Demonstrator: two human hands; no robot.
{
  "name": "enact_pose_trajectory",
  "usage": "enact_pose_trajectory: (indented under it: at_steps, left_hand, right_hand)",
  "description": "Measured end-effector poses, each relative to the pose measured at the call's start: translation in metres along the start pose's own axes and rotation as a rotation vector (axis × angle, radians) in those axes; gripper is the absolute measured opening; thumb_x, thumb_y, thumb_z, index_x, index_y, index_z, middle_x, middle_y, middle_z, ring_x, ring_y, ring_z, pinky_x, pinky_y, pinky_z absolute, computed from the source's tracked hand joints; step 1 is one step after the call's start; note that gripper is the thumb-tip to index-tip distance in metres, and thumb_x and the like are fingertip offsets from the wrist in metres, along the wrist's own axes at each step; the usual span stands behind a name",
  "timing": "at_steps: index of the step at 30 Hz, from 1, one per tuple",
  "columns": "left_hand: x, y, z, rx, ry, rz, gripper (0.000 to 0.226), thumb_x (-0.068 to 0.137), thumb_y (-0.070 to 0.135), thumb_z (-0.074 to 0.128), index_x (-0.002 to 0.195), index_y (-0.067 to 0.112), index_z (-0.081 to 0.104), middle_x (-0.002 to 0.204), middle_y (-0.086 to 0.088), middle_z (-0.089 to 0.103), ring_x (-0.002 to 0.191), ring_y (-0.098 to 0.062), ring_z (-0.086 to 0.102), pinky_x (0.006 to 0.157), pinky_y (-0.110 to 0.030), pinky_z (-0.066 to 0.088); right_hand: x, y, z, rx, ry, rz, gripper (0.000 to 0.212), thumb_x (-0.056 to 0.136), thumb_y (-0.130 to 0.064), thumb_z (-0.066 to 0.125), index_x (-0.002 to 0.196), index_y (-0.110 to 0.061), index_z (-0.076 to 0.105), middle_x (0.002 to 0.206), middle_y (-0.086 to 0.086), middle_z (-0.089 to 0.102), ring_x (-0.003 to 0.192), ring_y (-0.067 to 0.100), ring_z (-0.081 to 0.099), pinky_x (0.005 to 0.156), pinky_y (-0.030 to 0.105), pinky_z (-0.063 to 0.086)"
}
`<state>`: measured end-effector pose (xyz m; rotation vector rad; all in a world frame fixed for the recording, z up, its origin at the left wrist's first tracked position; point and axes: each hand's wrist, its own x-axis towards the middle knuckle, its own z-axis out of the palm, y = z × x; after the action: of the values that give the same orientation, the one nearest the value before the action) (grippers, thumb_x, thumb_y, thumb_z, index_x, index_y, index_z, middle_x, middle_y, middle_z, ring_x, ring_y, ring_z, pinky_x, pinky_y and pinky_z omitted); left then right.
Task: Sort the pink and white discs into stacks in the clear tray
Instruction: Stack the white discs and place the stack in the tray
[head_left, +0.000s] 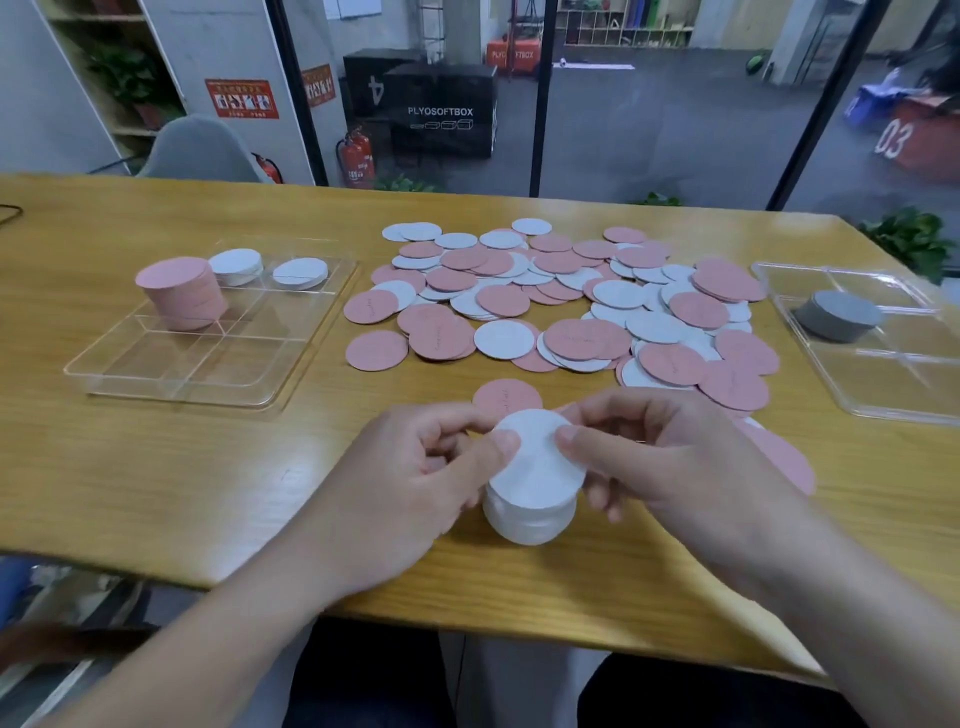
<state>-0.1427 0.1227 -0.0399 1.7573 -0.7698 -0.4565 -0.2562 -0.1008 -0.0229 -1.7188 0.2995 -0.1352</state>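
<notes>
You've got a white stack (531, 512) standing on the table (156, 467) right in front of you, near the front edge; your left hand (415, 483) and right hand (670, 467) are both curled round it, thumbs pinching the top disc (535, 462) from either side. That top disc looks tilted and slid off-centre; squeeze unevenly and I'd guess it pops out or the column shears sideways; thin discs like these probably slip on each other easily.

The clear tray (171, 384) sits well off to your left, so carrying the stack over is the risky bit; it already holds a pink stack (182, 293) and two white stacks (236, 266) in its far cells. The loose pile (561, 296) lies just beyond your hands; a knuckle could drag some along.

Hard to tell: how many discs are in your stack, since your fingers cover its sides; a pink disc (789, 457) behind your right hand is mostly hidden; the second tray (883, 400) is cut off at the right.
</notes>
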Motion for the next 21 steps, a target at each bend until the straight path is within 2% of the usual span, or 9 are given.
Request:
enact_pose_trajectory:
  at_steps: [3, 6, 8, 11, 14, 17, 19, 21]
  left_hand:
    - [-0.008, -0.004, 0.006, 0.048, 0.062, 0.026, 0.014, 0.107, 0.037, 0.071, 0.110, 0.035, 0.084, 0.074, -0.017, 0.063, 0.054, -0.019, 0.053, 0.057, -0.036, 0.044]
    - [-0.010, -0.005, 0.009, 0.066, 0.106, 0.036, 0.012, 0.105, 0.037, 0.073, 0.110, 0.039, 0.085, 0.072, -0.015, 0.065, 0.053, -0.018, 0.056, 0.056, -0.036, 0.048]
    - [-0.009, -0.005, 0.006, 0.082, 0.084, 0.037, 0.013, 0.106, 0.038, 0.073, 0.103, 0.036, 0.085, 0.072, -0.014, 0.065, 0.053, -0.017, 0.055, 0.056, -0.035, 0.047]
    - [0.007, -0.002, -0.009, 0.163, 0.086, 0.033, 0.036, 0.110, 0.040, 0.065, 0.089, 0.015, 0.080, 0.071, -0.015, 0.065, 0.054, -0.018, 0.053, 0.056, -0.037, 0.043]
    - [0.050, 0.000, -0.029, 0.181, 0.121, 0.038, 0.041, 0.114, 0.035, 0.060, 0.082, 0.019, 0.079, 0.078, -0.010, 0.072, 0.055, -0.018, 0.056, 0.058, -0.041, 0.045]
    - [0.103, -0.002, -0.034, 0.363, 0.084, 0.071, 0.024, 0.109, 0.037, 0.067, 0.094, 0.024, 0.081, 0.072, 0.006, 0.069, 0.063, -0.011, 0.058, 0.066, -0.038, 0.049]
    - [0.132, -0.004, -0.027, 0.489, 0.085, 0.080, 0.012, 0.104, 0.041, 0.072, 0.103, 0.034, 0.082, 0.080, 0.016, 0.070, 0.072, -0.006, 0.060, 0.068, -0.028, 0.046]
    - [0.157, -0.004, -0.015, 0.562, 0.089, 0.094, 0.013, 0.103, 0.042, 0.075, 0.110, 0.034, 0.081, 0.094, 0.017, 0.072, 0.084, -0.004, 0.063, 0.068, -0.020, 0.043]
  right_hand:
    - [-0.003, 0.002, 0.009, -0.088, 0.052, -0.021, 0.007, 0.096, -0.021, 0.080, 0.100, -0.015, 0.084, 0.087, 0.018, 0.074, 0.064, 0.022, 0.066, 0.063, 0.031, 0.055]
    - [-0.003, 0.004, 0.013, -0.131, 0.116, -0.043, 0.002, 0.094, -0.018, 0.082, 0.096, -0.017, 0.083, 0.081, 0.010, 0.074, 0.061, 0.019, 0.068, 0.063, 0.032, 0.057]
    - [-0.004, 0.004, 0.012, -0.133, 0.122, -0.037, 0.002, 0.094, -0.019, 0.082, 0.095, -0.018, 0.082, 0.077, 0.007, 0.072, 0.060, 0.019, 0.068, 0.064, 0.034, 0.058]
    - [0.000, 0.002, 0.005, -0.173, 0.142, -0.036, 0.010, 0.095, -0.029, 0.081, 0.096, -0.019, 0.080, 0.071, 0.005, 0.071, 0.060, 0.021, 0.067, 0.065, 0.036, 0.056]
    - [0.024, 0.001, -0.012, -0.302, 0.215, -0.099, 0.008, 0.099, -0.029, 0.077, 0.093, -0.024, 0.078, 0.073, 0.004, 0.074, 0.062, 0.024, 0.070, 0.064, 0.038, 0.054]
    - [0.065, 0.005, -0.036, -0.468, 0.287, -0.148, 0.011, 0.101, -0.022, 0.074, 0.092, -0.027, 0.077, 0.078, -0.001, 0.077, 0.062, 0.015, 0.071, 0.063, 0.029, 0.055]
    - [0.092, 0.008, -0.051, -0.512, 0.285, -0.172, 0.014, 0.100, -0.015, 0.074, 0.092, -0.025, 0.077, 0.078, 0.003, 0.076, 0.059, 0.011, 0.066, 0.057, 0.022, 0.051]
    - [0.114, 0.015, -0.063, -0.587, 0.304, -0.197, 0.015, 0.097, -0.010, 0.075, 0.091, -0.024, 0.078, 0.078, -0.002, 0.076, 0.061, 0.004, 0.063, 0.058, 0.012, 0.047]
